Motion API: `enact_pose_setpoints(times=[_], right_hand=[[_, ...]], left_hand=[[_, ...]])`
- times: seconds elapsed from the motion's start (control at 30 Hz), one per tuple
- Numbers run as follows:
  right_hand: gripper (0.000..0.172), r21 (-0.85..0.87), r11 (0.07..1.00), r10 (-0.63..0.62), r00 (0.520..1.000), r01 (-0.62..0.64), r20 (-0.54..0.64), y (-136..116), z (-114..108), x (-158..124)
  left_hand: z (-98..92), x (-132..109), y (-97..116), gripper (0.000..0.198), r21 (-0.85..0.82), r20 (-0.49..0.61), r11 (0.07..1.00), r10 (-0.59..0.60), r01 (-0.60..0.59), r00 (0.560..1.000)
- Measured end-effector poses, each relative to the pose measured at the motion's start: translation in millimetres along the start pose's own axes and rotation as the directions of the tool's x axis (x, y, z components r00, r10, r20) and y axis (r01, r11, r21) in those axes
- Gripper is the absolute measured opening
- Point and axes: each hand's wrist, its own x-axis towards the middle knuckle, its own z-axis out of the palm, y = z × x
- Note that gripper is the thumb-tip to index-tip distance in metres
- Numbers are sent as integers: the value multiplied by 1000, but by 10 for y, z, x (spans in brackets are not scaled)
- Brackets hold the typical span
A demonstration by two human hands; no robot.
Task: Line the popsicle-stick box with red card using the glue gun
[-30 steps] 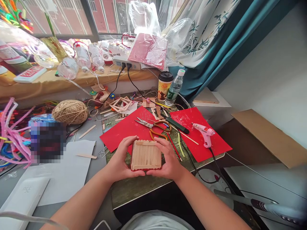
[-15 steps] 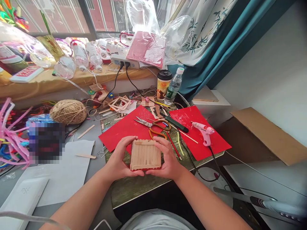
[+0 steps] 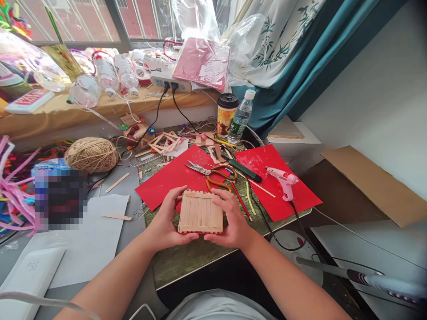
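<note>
A small square box made of popsicle sticks (image 3: 201, 212) is held up between my two hands above the table's front edge. Its slatted face, with a crosswise stick at top and bottom, is turned toward me; some red shows along its lower rim. My left hand (image 3: 170, 220) grips the left side, thumb under the bottom edge. On the other side my right hand (image 3: 231, 218) closes round the edge, fingertips on the upper right corner. Just beyond lie scissors with orange handles (image 3: 213, 172), on a red sheet (image 3: 167, 182).
A pink glue gun (image 3: 283, 180) rests on a second red sheet (image 3: 267, 206), its cord trailing off the table. A green-handled cutter (image 3: 247, 171) and a red pencil (image 3: 240, 200) lie nearby. Behind stand a lidded cup (image 3: 227, 116) and a water bottle (image 3: 240, 118). A twine ball (image 3: 91, 154) sits left.
The popsicle-stick box has tilted slightly in my hands and sits a touch higher and further left. Both hands keep their hold. The view has shifted a little.
</note>
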Motion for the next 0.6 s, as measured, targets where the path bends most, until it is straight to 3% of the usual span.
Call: enact_pose_setpoints(times=[0.37, 0.6], right_hand=[[68, 26, 999, 27, 999, -27, 19, -19, 9, 22], [96, 72, 994, 83, 997, -82, -11, 18, 10, 9]], left_hand=[[21, 10, 39, 113, 23, -17, 999, -32, 32, 999], [57, 12, -4, 117, -21, -87, 1000, 5, -7, 996]])
